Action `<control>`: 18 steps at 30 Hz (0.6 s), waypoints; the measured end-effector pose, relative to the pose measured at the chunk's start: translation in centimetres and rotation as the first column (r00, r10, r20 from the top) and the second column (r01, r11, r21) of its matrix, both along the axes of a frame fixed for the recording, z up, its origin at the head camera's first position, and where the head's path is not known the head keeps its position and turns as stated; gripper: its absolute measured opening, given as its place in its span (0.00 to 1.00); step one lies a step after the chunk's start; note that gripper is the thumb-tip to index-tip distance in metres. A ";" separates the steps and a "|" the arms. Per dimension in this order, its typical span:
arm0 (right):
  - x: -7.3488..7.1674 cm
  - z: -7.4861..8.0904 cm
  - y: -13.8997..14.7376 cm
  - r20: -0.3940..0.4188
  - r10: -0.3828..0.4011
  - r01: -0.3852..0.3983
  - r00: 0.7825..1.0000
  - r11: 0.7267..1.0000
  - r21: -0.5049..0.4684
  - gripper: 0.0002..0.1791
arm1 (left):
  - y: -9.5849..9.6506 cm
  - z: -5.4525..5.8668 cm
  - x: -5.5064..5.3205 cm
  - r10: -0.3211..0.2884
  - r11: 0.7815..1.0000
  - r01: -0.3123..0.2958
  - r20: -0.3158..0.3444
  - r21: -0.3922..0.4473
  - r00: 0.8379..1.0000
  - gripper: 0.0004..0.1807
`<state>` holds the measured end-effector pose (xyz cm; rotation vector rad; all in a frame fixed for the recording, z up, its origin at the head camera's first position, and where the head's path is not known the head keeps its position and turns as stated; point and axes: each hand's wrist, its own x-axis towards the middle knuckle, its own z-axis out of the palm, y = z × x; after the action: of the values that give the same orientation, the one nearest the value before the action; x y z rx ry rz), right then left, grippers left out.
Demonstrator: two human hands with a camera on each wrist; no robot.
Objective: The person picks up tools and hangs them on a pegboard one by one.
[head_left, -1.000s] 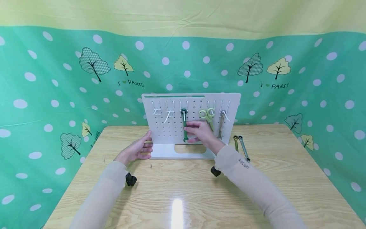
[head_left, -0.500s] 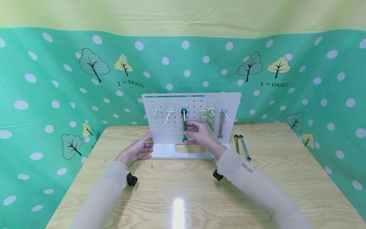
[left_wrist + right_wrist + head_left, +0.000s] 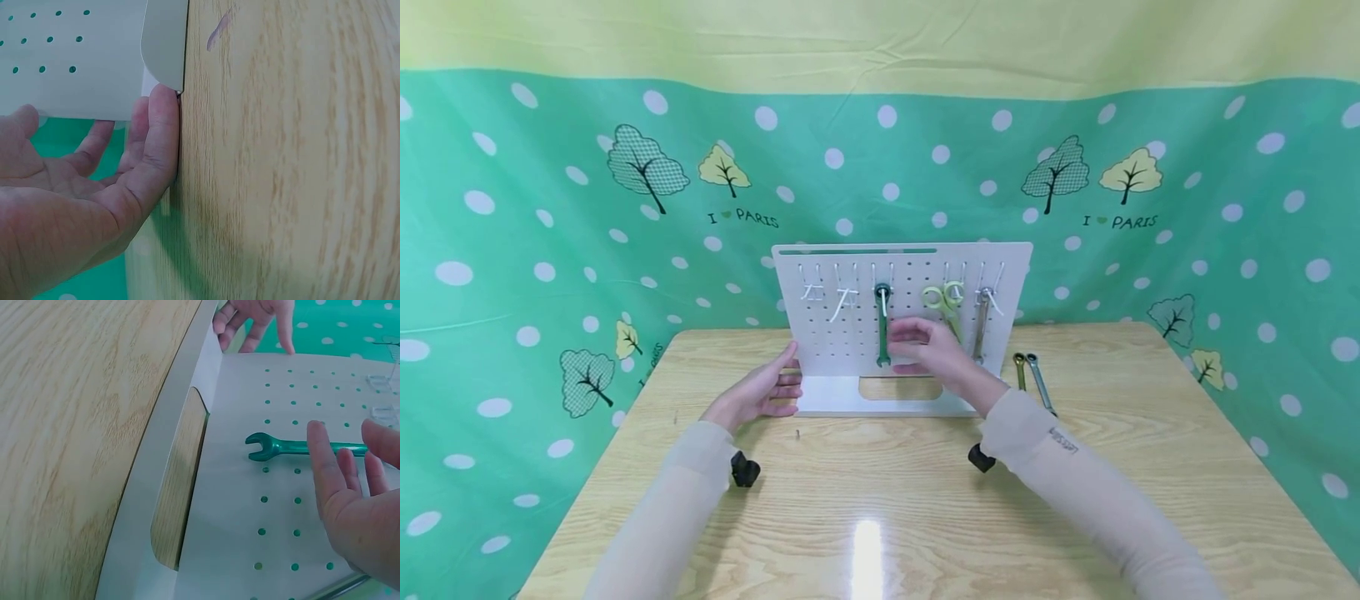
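A green wrench [image 3: 882, 333] hangs from a hook in the middle of the white pegboard [image 3: 831, 362], its open-ended jaw pointing down. My right hand [image 3: 936, 354] is just to its right, fingers loosely bent and apart from each other. In the right wrist view those fingers overlap the shank of the green wrench [image 3: 269, 447] without curling round it. At the board's left side, my left hand [image 3: 754, 396] touches the edge with extended fingers. The left wrist view has fingertips of the left hand [image 3: 106, 181] against the board's edge and base corner.
Light green scissors [image 3: 943, 300] and a silver wrench [image 3: 982, 321] hang to the right. Two hooks on the left, including a long hook [image 3: 844, 302], carry nothing. A gold-toned wrench [image 3: 1019, 371] and a silver-blue wrench [image 3: 1040, 383] lie on the wooden table [image 3: 820, 517].
My right hand has let go of the green wrench and drawn slightly right. The wrench stays hanging on its hook. My left hand has stayed at the board's edge.
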<state>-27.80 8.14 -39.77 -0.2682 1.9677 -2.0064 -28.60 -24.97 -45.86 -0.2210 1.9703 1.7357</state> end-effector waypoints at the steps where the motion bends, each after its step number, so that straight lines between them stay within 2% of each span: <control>1: 0.1 0.1 0.2 -0.001 0.006 -0.006 1.000 1.000 0.011 0.24 | 0.0 0.0 -0.1 0.004 1.000 -0.004 0.003 0.002 1.000 0.50; 9: 2.0 1.0 3.8 -0.043 0.113 -0.108 0.993 0.988 0.115 0.28 | 0.0 0.0 -0.1 0.006 1.000 -0.006 0.008 0.001 1.000 0.50; 13: 3.0 1.1 7.1 -0.054 0.112 -0.103 0.992 0.983 0.151 0.30 | -0.1 0.1 0.0 0.007 1.000 -0.007 0.006 0.001 1.000 0.50; 18: 3.5 0.4 11.7 -0.052 0.079 -0.066 0.996 0.974 0.218 0.30 | 0.0 0.1 0.0 0.000 1.000 0.000 0.006 0.003 1.000 0.50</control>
<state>-24.32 19.84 -39.38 -0.3470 2.1590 -1.7409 -28.56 -25.00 -45.77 -0.2249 1.9633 1.7367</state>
